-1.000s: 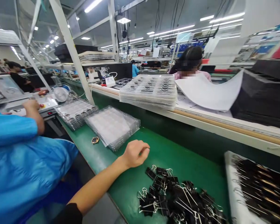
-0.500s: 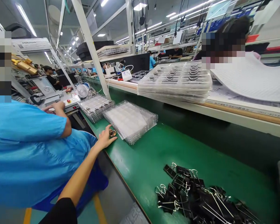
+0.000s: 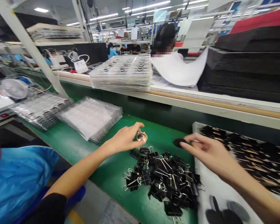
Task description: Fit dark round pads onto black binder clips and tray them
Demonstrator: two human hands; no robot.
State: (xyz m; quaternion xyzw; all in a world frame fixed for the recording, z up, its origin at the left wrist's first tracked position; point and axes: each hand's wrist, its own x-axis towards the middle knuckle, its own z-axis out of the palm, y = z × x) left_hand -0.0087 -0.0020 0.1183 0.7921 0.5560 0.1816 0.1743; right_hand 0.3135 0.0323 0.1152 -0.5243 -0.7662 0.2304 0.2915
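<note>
My left hand [image 3: 124, 138] is closed around a small round gold-rimmed part [image 3: 142, 137], pinched between thumb and fingers above the green bench [image 3: 102, 169]. My right hand [image 3: 206, 151] grips a flat black disc [image 3: 178, 142] by its edge, a short way to the right. Below and between both hands lies a pile of black binder clips [image 3: 163, 174] with silver wire handles. Under my right forearm, a white tray [image 3: 202, 177] carries rows of clipped black and gold pieces [image 3: 252, 155]. More dark discs [image 3: 226, 216] lie at its near end.
Two stacks of clear plastic trays [image 3: 91, 116] [image 3: 40, 109] stand on the bench to the left. A shelf [image 3: 177, 105] runs behind, bearing another tray stack [image 3: 121, 73] and black foam blocks [image 3: 245, 71]. A co-worker's blue sleeve [image 3: 21, 180] is close on my left.
My left hand has brought the round part from beside the tray stacks to above the clips. My right hand has come into view with a black disc. The view has swung right.
</note>
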